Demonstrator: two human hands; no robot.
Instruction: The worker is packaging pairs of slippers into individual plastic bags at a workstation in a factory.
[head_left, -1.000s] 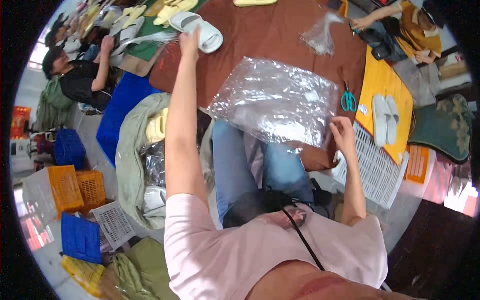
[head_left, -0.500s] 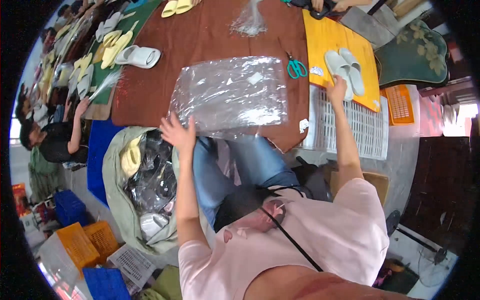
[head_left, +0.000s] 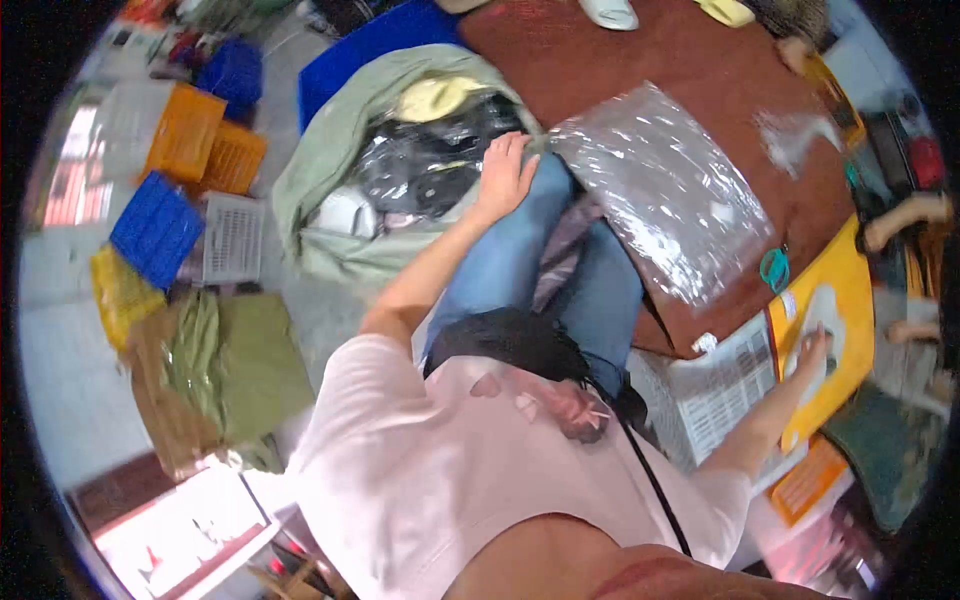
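Note:
My left hand (head_left: 508,178), empty with its fingers out, hovers by the rim of a green cloth sack (head_left: 300,215), beside my left thigh. Packed in the sack are clear-wrapped black slippers (head_left: 415,175), a pale yellow slipper (head_left: 435,98) and a white slipper (head_left: 345,212). A flat clear plastic bag (head_left: 670,195) lies on the brown tabletop in front of my knees. Over to the right, my right hand (head_left: 814,350) is closed on the edge of a pale slipper (head_left: 826,310), one of a pair on a yellow board; motion blurs the fingers.
Teal-handled scissors (head_left: 774,268) lie between the clear bag and the yellow board (head_left: 850,340). Below the board is a white slatted crate (head_left: 725,385). More crates, orange (head_left: 185,130) and blue (head_left: 157,228), stand on the floor at left. Another person's hands (head_left: 905,220) show at far right.
The whole view has swung round to the left, bringing more of the left floor into sight. My left hand has shifted from the clear bag's edge to beside the sack. My right hand stays at the slippers.

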